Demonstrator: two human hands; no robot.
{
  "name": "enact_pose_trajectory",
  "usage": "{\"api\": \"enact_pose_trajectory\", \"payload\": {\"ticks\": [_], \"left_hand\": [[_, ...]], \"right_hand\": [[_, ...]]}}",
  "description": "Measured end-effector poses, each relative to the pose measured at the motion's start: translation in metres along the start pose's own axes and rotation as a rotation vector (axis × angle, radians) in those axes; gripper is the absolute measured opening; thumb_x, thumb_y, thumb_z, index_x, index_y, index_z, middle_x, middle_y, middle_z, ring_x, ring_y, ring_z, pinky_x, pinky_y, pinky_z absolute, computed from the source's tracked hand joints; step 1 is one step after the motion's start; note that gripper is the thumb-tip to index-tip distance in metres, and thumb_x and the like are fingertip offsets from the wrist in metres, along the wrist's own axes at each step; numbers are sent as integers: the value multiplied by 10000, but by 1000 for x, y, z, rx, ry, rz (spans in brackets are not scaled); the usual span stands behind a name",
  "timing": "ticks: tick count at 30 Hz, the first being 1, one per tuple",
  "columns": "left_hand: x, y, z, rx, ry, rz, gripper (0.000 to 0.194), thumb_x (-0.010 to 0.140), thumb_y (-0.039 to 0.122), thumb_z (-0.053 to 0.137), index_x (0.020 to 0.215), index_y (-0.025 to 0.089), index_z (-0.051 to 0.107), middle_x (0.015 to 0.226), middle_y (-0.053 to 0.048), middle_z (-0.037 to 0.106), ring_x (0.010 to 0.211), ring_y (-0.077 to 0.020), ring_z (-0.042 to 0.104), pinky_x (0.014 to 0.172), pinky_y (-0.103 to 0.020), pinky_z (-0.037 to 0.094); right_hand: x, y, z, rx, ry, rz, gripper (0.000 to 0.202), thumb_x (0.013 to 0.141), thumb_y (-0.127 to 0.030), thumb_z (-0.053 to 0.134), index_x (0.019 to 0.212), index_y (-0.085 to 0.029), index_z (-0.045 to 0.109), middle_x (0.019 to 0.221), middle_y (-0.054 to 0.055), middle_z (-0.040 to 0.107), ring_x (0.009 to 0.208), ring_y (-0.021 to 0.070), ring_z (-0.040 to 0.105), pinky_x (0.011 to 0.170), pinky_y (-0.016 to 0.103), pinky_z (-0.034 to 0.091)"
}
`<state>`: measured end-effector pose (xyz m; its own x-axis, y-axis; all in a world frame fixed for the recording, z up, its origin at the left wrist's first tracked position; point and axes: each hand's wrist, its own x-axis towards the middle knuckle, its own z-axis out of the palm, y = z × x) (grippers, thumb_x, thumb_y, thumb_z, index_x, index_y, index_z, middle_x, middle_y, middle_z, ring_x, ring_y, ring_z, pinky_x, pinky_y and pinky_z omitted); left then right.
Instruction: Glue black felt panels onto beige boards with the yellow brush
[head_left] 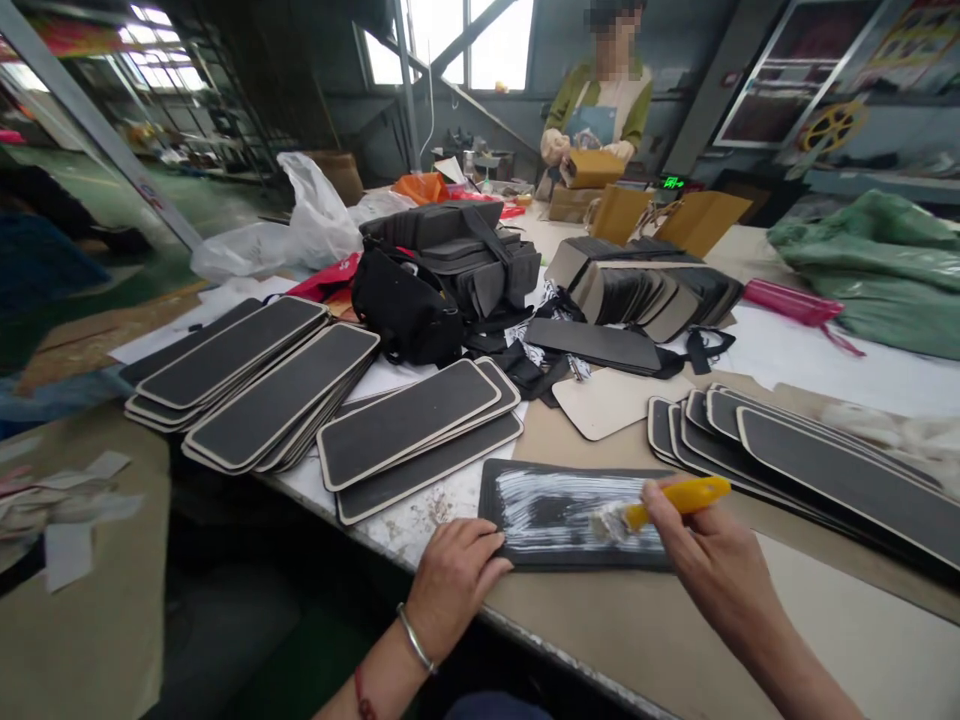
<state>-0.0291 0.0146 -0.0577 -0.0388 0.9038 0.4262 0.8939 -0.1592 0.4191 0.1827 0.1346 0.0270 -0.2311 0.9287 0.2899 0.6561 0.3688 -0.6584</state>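
A dark rectangular panel [555,508] lies flat on the table before me, on top of others like it, its upper face streaked with white glue-like paste. My left hand [459,568] holds its near left corner, fingertips on the edge and thumb at the lower side. In my right hand [701,535] is a paintbrush with a yellow handle [694,492], gripped between thumb and fingers. White-coated bristles [611,522] touch the panel right of its middle. The panel's right end is partly hidden behind my right hand.
Pale-edged black panels lie in piles at left [281,395], centre [412,420] and right [840,470]. Behind them are a black bag [409,305], banded pieces [645,290], a pink pouch [791,302] and a green sack [877,265]. Across the table a person [600,110] handles a cardboard box.
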Motion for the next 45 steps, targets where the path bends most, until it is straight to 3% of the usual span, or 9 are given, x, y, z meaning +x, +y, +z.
{"api": "enact_pose_trajectory", "payload": {"ticks": [3, 8, 16, 23, 28, 32, 37, 41, 45], "left_hand": [[6, -2, -5, 13, -65, 36, 152, 747, 246, 643, 886, 186, 629, 861, -33, 662, 777, -182, 604, 698, -337, 532], [9, -7, -8, 10, -103, 104, 136, 767, 235, 618, 894, 187, 621, 858, -30, 657, 765, -177, 605, 683, -316, 530], [-3, -14, -5, -112, -40, 60, 184, 770, 177, 608, 953, 167, 604, 933, -56, 669, 864, -184, 607, 767, -340, 530], [-4, -18, 0, -179, -50, 33, 160, 790, 186, 583, 948, 170, 601, 937, -62, 664, 877, -178, 596, 770, -344, 527], [0, -13, -4, -118, -94, 50, 165, 774, 191, 604, 937, 167, 592, 942, -61, 649, 877, -184, 576, 774, -346, 512], [10, -6, -11, 31, -232, 90, 125, 748, 247, 638, 837, 172, 592, 864, -42, 634, 802, -199, 558, 717, -361, 500], [18, -10, -15, 75, -293, 157, 91, 798, 265, 574, 802, 177, 594, 826, -33, 623, 770, -184, 546, 694, -334, 484], [17, -17, -14, -21, -267, 147, 108, 801, 277, 575, 848, 188, 614, 861, -24, 640, 795, -168, 558, 721, -309, 478], [16, -17, -14, -52, -220, 123, 107, 805, 272, 571, 844, 193, 632, 857, -20, 654, 790, -165, 569, 724, -312, 480]], "right_hand": [[-10, -15, -6, 21, -144, -59, 346, 825, -512, 401, 688, -221, 527, 596, 0, 553, 532, 149, 518, 527, 260, 409], [-23, -25, 13, 119, -388, -58, 356, 851, -492, 351, 646, -226, 469, 534, -25, 488, 479, 130, 465, 466, 241, 369], [-31, -41, 42, 561, -209, 104, 373, 882, -496, 359, 812, -208, 586, 836, 42, 641, 852, 179, 576, 775, 276, 437], [-39, -32, 90, 767, -128, 133, 383, 886, -502, 366, 779, -198, 574, 799, 47, 631, 849, 185, 577, 805, 323, 431], [-37, -21, 66, 586, -76, 71, 334, 887, -455, 394, 751, -201, 562, 756, 33, 611, 813, 170, 578, 776, 290, 429], [-31, -9, 39, 356, -93, -45, 289, 899, -407, 371, 727, -218, 506, 650, -8, 540, 631, 130, 536, 622, 237, 418], [-29, 13, 31, 28, -325, -160, 216, 887, -371, 371, 748, -226, 451, 558, -44, 477, 471, 123, 471, 485, 240, 347], [-31, 18, 37, -207, -567, -205, 158, 882, -322, 412, 760, -225, 439, 658, -20, 555, 587, 150, 545, 542, 252, 361], [-32, 10, 45, -387, -715, -232, 65, 830, -255, 534, 847, -224, 480, 809, 4, 618, 729, 176, 594, 600, 257, 388]]}}
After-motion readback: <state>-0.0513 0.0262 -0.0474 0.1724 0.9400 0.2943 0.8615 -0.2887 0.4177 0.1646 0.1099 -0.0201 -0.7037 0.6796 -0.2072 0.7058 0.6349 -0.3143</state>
